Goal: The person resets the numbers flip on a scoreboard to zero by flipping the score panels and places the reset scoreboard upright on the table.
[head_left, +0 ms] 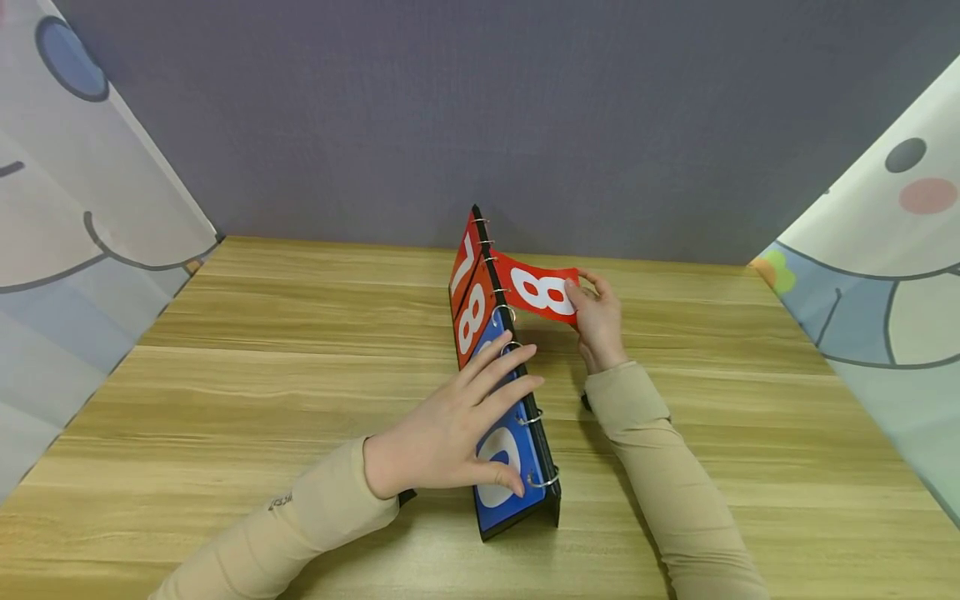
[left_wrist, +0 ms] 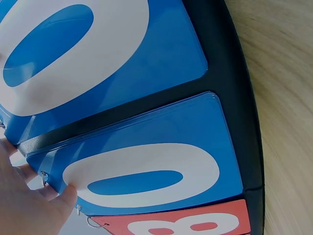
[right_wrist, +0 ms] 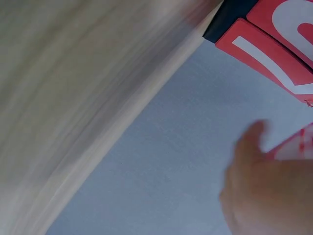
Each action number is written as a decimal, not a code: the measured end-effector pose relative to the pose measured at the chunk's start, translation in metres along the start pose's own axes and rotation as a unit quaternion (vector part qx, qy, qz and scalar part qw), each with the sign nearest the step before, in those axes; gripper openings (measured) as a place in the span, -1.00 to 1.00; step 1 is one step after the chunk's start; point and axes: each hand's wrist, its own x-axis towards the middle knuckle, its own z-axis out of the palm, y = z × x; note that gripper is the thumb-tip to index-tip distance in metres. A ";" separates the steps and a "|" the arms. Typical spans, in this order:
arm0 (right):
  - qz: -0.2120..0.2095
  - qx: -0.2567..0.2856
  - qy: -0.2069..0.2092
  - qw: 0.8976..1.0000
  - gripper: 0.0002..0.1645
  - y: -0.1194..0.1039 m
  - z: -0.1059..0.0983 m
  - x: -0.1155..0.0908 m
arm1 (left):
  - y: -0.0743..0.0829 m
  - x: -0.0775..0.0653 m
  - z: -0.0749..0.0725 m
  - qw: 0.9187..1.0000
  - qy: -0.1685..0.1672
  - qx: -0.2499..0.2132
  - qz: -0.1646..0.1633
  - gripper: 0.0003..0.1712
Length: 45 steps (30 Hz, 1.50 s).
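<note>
A tent-shaped flip scoreboard with a black frame and metal rings stands on the table. Its left face bears a red 7 card, a red 8 card and blue cards with a white 0. Fingers spread, my left hand rests at the ringed top edge over the blue cards; its thumb touches a blue 0 card in the left wrist view. My right hand pinches the free end of another red 8 card, which hangs from the rings toward the right.
The scoreboard stands on a wood-grain table. Behind it rises a grey partition. Cartoon-printed panels flank both sides, the left panel and the right panel.
</note>
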 end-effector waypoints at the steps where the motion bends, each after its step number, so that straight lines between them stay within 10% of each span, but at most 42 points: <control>1: -0.002 0.003 -0.006 1.000 -0.54 0.000 0.000 0.000 | 0.000 0.000 0.000 1.000 0.001 0.000 0.001 0.01; 19: 0.025 0.000 -0.114 0.993 -0.39 -0.020 -0.017 -0.002 | 0.000 -0.001 0.000 1.000 -0.003 -0.010 -0.004 0.01; 34: -0.168 0.090 -0.070 0.979 -0.35 -0.052 -0.023 -0.029 | 0.001 -0.001 0.001 1.000 -0.003 -0.010 -0.008 0.01; 45: -0.268 -0.007 -0.184 0.946 -0.41 -0.043 0.004 -0.044 | 0.001 -0.001 0.000 1.000 0.000 -0.017 -0.006 0.01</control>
